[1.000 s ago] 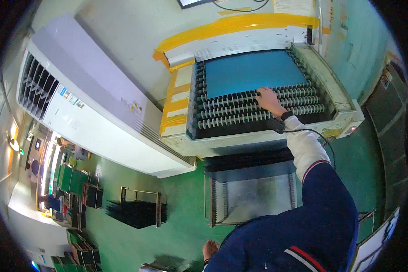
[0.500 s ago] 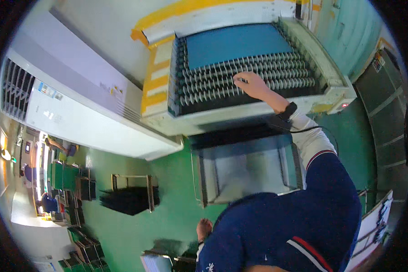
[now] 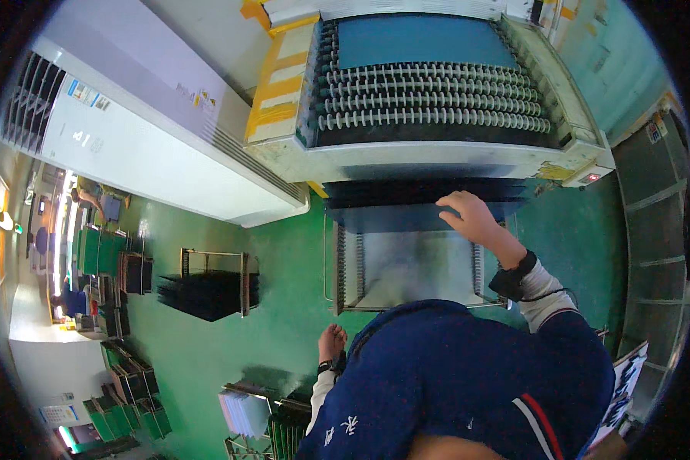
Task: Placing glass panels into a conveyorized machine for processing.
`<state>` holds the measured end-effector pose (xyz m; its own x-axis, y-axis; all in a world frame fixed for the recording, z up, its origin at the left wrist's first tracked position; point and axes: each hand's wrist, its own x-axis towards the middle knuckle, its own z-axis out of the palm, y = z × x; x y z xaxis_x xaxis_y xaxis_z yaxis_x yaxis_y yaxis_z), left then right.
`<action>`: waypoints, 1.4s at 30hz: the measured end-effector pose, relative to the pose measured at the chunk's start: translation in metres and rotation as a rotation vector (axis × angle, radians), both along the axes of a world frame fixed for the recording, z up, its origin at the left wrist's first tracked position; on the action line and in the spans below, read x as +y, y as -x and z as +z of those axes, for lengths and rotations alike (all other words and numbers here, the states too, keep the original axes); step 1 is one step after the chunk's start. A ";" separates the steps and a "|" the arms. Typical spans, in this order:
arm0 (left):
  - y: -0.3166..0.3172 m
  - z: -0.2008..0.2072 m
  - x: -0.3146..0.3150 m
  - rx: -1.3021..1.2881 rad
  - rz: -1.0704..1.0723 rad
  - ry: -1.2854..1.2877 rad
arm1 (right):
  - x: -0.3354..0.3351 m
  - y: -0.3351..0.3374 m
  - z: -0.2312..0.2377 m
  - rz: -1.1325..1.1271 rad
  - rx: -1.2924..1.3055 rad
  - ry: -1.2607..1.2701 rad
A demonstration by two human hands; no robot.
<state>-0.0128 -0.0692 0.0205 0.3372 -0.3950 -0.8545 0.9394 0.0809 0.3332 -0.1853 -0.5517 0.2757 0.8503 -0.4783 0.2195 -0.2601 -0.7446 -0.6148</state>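
My right hand [image 3: 474, 220] is in front of the conveyor machine, over a row of upright dark panels [image 3: 379, 218] in a wheeled rack [image 3: 337, 272]. Its fingers are loosely bent with the thumb apart, and nothing shows between them; whether the fingertips touch the front panel I cannot tell. A flat blue panel [image 3: 425, 42] lies on the roller conveyor [image 3: 433, 101], toward its far end. Low at my left side hangs my left hand [image 3: 332, 343], its fingers loosely curled and holding nothing visible.
A white air conditioner [image 3: 169, 146] stands left of the machine. On the green floor are a cart of dark panels [image 3: 207, 287] and, nearer, a rack with pale sheets [image 3: 245, 412]. A grey framed partition [image 3: 655, 230] is at the right. Other people work far left.
My right hand has come back from above the rollers to the rack in front of the machine. My left hand stays low at my side. The view has shifted.
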 end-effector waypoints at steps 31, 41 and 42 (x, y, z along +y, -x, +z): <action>0.019 0.005 0.011 -0.023 0.280 -0.073 | 0.002 -0.050 -0.056 -0.033 0.579 0.182; 0.023 -0.023 0.030 -0.036 0.211 -0.041 | 0.007 -0.055 -0.043 -0.075 0.588 0.173; 0.025 -0.026 0.031 -0.055 0.209 -0.025 | 0.009 -0.054 -0.043 -0.076 0.585 0.170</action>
<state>-0.0380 -0.0380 -0.0059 0.4559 -0.2907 -0.8412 0.8834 0.2632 0.3878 -0.1311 -0.5425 0.2327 0.8180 -0.5413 -0.1945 -0.5745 -0.7860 -0.2284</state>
